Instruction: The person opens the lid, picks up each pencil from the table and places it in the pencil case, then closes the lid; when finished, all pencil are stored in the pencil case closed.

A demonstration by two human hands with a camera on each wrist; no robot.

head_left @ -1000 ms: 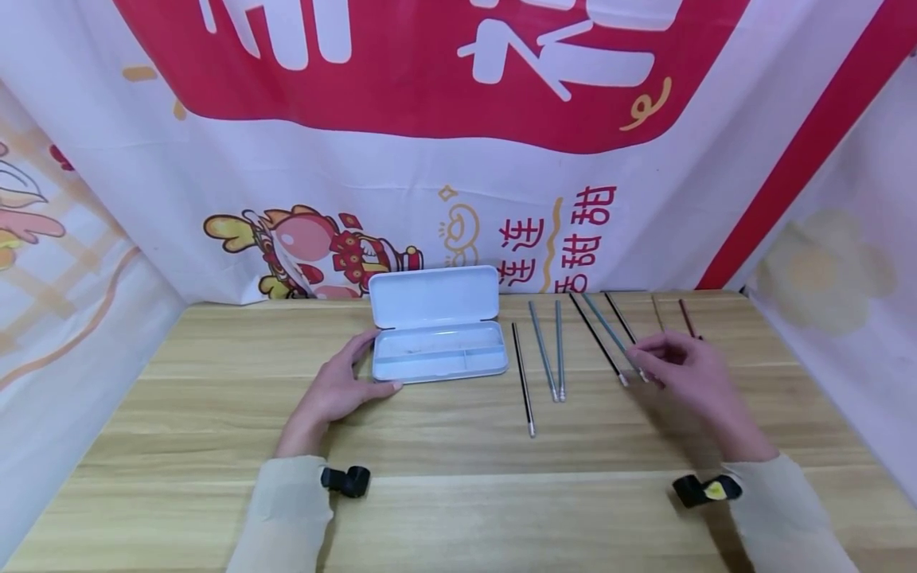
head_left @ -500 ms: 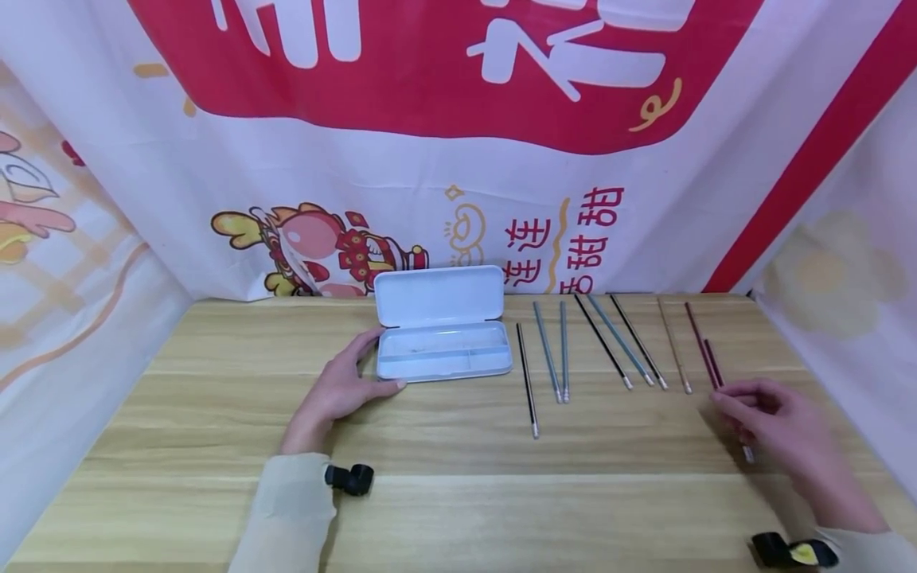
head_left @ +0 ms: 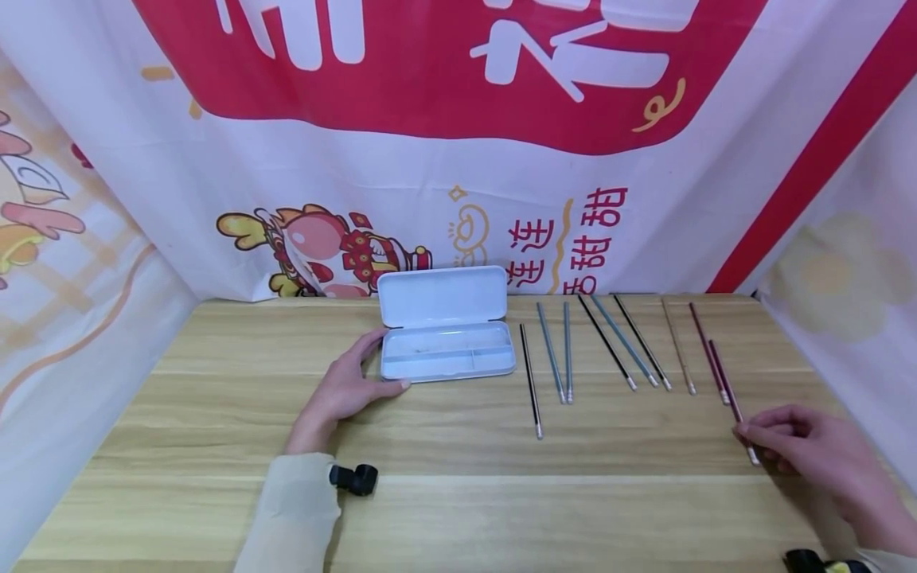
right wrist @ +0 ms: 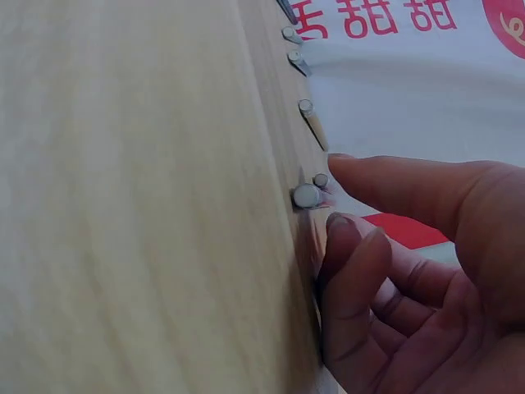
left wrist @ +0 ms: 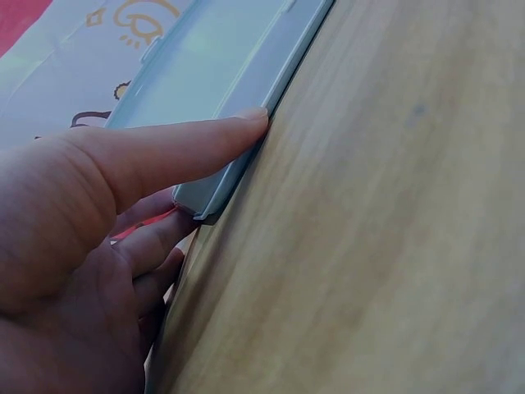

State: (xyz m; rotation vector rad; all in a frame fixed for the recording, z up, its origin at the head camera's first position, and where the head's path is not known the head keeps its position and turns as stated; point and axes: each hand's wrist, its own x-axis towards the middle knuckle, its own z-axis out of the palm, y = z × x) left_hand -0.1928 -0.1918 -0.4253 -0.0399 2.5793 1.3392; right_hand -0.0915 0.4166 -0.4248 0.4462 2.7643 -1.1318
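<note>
Left hand: fingertips lie hidden behind the left end of the pencil case. Near right, black wrist camera and sleeve run out of frame. Far cloth's white characters are cropped above.

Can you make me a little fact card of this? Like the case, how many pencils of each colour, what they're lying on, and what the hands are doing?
Pencil case: light blue, open, no pencils seen inside
Lid: up, at the back
Pencils altogether: nine
Black pencils: three
Blue pencils: three
Tan pencil: one
Dark red pencils: two
Lying on: wooden table
Left hand: holds the pencil case's left end
Right hand: at the nearer dark red pencil; can't tell if it's gripping
</note>
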